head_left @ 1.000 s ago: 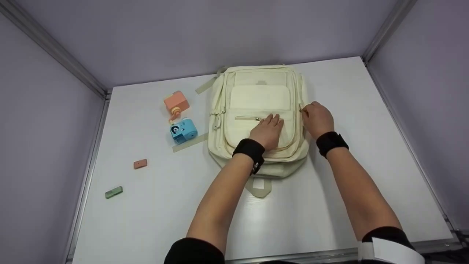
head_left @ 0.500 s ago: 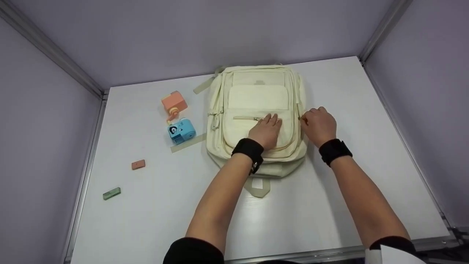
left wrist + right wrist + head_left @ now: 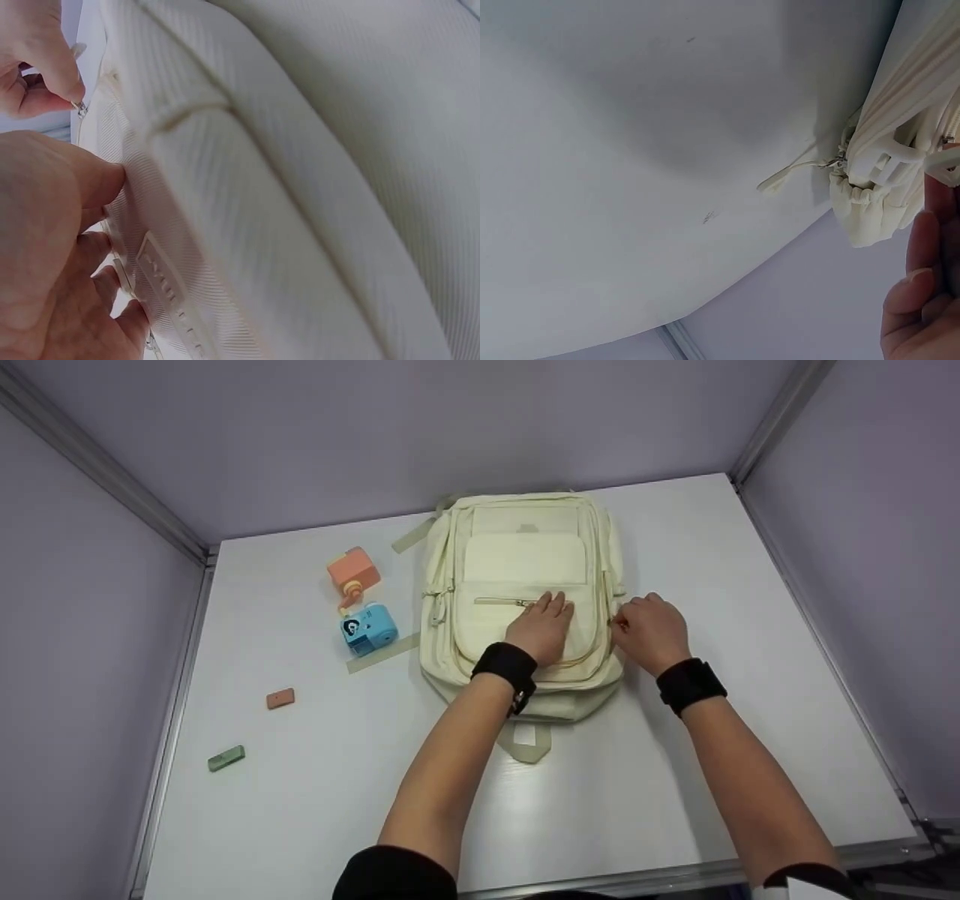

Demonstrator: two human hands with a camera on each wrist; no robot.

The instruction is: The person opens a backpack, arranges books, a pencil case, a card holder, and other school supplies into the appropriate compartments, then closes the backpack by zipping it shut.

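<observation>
Backpack, front pt. hidden under flat L grip, R grip pinching zip pull, mostly covered

Blk wrist straps, blk sleeves, bare hands

The backpack lies on the surface, before the back wall. Left of it sit two boxy gadgets, one behind the other; two blocks lie farther left, nearer the front.
</observation>
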